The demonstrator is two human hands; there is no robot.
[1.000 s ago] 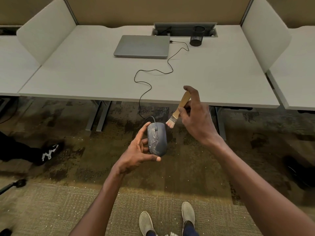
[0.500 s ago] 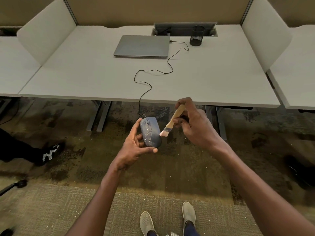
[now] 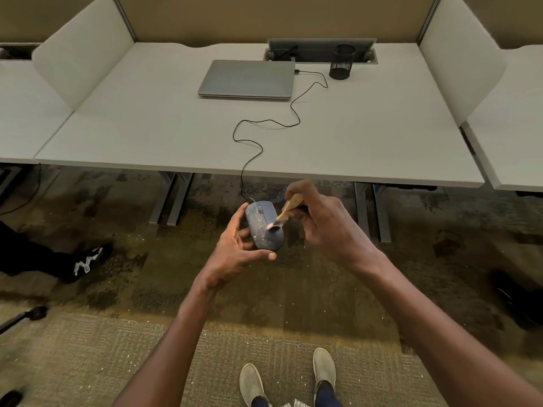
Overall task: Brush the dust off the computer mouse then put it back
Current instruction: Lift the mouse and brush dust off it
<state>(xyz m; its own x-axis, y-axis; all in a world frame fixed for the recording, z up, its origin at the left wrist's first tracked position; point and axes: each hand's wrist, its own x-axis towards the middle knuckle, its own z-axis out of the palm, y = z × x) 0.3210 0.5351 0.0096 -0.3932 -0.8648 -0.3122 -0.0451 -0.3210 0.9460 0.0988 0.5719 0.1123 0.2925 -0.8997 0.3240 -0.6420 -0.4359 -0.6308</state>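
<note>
I see my left hand [image 3: 235, 254] cradling the dusty computer mouse [image 3: 262, 226] below the desk [image 3: 205, 136] edge, while my right hand [image 3: 323, 224] pinches the brush [image 3: 284, 214], bristles touching the mouse.

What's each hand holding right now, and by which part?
Left hand holds the computer mouse by its sides and underside, thumb at the rear end. Right hand grips the brush by its wooden handle, bristles on the mouse.

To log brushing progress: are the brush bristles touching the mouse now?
Touching. The head view shows the brush bristles pressed on the mouse, no gap.
</note>
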